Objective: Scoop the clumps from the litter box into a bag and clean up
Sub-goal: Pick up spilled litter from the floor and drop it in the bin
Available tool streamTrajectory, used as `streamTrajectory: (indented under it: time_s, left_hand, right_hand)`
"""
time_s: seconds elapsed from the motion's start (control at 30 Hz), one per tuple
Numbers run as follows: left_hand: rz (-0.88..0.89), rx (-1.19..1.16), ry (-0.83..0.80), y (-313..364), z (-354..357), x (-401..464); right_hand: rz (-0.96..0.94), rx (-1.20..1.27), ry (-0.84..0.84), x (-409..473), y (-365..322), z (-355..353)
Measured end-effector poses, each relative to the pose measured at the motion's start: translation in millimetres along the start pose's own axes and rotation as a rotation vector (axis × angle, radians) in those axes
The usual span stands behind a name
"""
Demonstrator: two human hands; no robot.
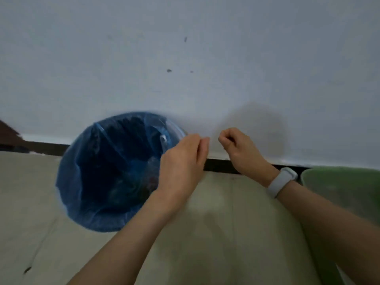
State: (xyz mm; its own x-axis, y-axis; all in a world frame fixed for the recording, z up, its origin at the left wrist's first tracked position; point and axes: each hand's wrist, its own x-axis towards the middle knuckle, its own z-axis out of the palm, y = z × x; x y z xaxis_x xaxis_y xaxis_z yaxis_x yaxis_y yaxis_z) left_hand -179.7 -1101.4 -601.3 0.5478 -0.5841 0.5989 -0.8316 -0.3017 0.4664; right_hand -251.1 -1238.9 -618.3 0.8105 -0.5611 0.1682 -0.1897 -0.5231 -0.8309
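A round bin lined with a blue plastic bag point(98, 171) stands on the floor against the wall, with rubbish showing dimly at its bottom. My left hand point(183, 161) hovers over the bin's right rim, fingers fairly straight and held together, thumb tip close to the forefinger; nothing shows between them. My right hand point(238, 149) is raised just to the right of it, in front of the wall, fingers curled in and holding nothing visible. A pale band point(282, 182) sits on that wrist. The green litter box point(345, 188) enters at the right edge, partly cut off.
A white wall point(185, 58) with a few dark marks fills the upper half, with a dark skirting strip point(222, 166) at its foot. Beige floor point(205, 233) lies between bin and litter box. A dark brown edge point(8, 130) shows far left.
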Motion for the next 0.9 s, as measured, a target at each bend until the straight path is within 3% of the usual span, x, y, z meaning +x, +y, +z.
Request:
streamTrajectory:
  time_s: [0.13, 0.27, 0.37, 0.47, 0.57, 0.67, 0.8, 0.9]
  left_hand:
    - [-0.185, 0.209, -0.094, -41, -31, 1]
    - [-0.336, 0.344, -0.278, -66, -55, -7]
    - [-0.404, 0.409, -0.411, -68, -61, -11]
    - [-0.312, 0.332, -0.326, -54, -57, -17]
    - [-0.086, 0.251, -0.156, -32, -42, -29]
    - [0.167, 0.143, -0.140, -7, -21, -45]
    - [0.368, -0.030, -0.254, 11, 9, -82]
    - [0.287, -0.037, -0.499, 3, 27, -123]
  right_hand:
    - [-0.207, -0.089, -0.071, 16, -41, 41]
    - [-0.363, -0.518, -0.188, 19, -47, 68]
    - [-0.386, -0.452, -0.114, 10, -48, 71]
    - [-0.384, -0.369, 0.001, 4, -41, 62]
    - [-0.296, -0.260, 0.092, -9, -21, 47]
    - [-0.141, -0.230, 0.128, -29, 13, 39]
    - [0.118, -0.437, -0.101, -56, 65, 36]
    - [0.261, -0.529, -0.337, -84, 99, 43]
